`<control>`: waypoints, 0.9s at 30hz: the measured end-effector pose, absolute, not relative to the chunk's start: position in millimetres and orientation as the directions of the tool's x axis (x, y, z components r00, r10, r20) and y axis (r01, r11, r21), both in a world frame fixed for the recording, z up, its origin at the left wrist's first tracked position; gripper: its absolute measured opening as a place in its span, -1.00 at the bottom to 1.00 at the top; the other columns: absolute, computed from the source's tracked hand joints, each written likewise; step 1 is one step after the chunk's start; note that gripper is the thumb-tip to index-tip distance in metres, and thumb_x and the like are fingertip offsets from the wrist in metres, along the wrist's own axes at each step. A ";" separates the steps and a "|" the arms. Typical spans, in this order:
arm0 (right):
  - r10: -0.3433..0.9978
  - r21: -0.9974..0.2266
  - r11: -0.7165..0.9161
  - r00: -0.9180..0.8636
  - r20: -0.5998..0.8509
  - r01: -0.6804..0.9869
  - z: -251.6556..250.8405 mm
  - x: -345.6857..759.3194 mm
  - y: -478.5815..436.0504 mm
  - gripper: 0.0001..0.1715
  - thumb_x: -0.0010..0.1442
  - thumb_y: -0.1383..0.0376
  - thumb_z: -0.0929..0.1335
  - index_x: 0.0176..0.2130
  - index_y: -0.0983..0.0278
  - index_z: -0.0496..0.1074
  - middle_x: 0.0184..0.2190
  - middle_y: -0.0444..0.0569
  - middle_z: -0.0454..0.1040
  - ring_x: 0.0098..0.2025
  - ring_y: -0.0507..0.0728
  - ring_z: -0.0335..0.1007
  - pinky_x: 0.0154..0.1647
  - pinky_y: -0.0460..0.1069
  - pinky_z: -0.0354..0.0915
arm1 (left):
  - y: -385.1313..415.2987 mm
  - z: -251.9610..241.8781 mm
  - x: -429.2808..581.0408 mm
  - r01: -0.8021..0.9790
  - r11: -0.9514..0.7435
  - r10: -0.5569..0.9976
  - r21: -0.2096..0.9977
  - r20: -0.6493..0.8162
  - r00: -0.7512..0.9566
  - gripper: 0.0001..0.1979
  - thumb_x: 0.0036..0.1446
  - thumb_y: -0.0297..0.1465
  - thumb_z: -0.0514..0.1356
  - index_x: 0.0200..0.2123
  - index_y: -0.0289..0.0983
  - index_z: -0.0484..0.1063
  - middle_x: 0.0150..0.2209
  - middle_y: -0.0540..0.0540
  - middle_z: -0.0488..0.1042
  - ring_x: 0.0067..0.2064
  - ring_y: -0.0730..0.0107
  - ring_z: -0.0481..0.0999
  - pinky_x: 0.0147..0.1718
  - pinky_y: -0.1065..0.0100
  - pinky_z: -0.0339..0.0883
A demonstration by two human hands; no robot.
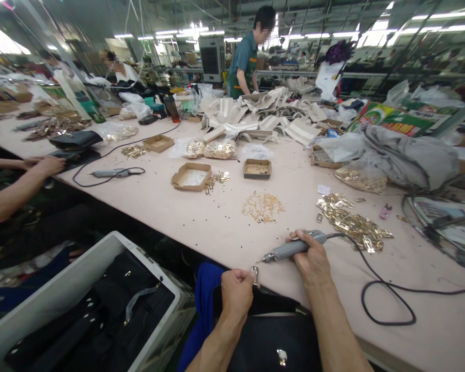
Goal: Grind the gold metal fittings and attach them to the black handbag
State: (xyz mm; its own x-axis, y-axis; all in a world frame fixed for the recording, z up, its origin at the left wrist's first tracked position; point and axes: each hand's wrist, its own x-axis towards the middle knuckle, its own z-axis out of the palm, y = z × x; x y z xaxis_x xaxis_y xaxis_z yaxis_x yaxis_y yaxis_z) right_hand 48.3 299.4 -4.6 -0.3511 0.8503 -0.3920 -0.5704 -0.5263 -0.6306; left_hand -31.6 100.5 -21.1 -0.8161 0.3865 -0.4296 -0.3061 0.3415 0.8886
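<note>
Screwdriver tip nearing a small metal clasp at the bench edge
Right hand (313, 261) fingers wrap the electric screwdriver (292, 249); left hand (237, 290) fingers pinch the clasp (254, 273) above the black bag (271, 338) — best keep the clasp steady, the tip square — cord (387, 289) slack

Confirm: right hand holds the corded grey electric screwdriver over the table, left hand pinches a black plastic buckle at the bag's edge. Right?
Not quite. The head view shows the left hand pinching a small gold metal fitting, not black plastic. The rest holds: right hand grips the corded grey electric screwdriver above the black bag.
</note>
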 end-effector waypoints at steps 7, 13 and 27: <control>0.856 -0.653 -0.516 -0.358 -0.373 -0.554 -4.9 46.9 298.6 -0.55 -0.17 0.45 0.57 -0.31 0.25 0.37 -0.46 -0.24 0.42 -0.38 0.06 0.43 -0.29 0.04 0.49 | 100.8 -20.5 -31.3 -0.301 0.352 0.386 0.886 -0.430 -0.816 -0.66 -0.06 -0.17 0.35 -0.60 -0.37 0.60 -0.62 -0.18 0.57 -0.71 0.40 0.37 -0.72 0.42 0.15; 0.854 -0.634 -0.520 -0.348 -0.386 -0.573 -3.3 48.1 300.2 -0.58 -0.18 0.46 0.56 -0.33 0.26 0.38 -0.46 -0.23 0.42 -0.37 0.06 0.42 -0.29 0.04 0.50 | 101.6 -18.1 -31.8 -0.298 0.361 0.377 0.884 -0.430 -0.820 -0.68 -0.05 -0.19 0.35 -0.62 -0.36 0.59 -0.68 -0.15 0.53 -0.71 0.38 0.37 -0.71 0.41 0.16; 0.844 -0.611 -0.535 -0.396 -0.361 -0.584 20.4 66.8 290.5 -0.61 -0.15 0.51 0.54 -0.33 0.26 0.40 -0.42 -0.20 0.41 -0.36 0.03 0.39 -0.25 0.03 0.49 | 101.5 -9.7 -31.8 -0.295 0.385 0.357 0.874 -0.436 -0.826 -0.73 -0.05 -0.26 0.36 -0.63 -0.34 0.60 -0.80 -0.04 0.37 -0.71 0.36 0.37 -0.69 0.41 0.18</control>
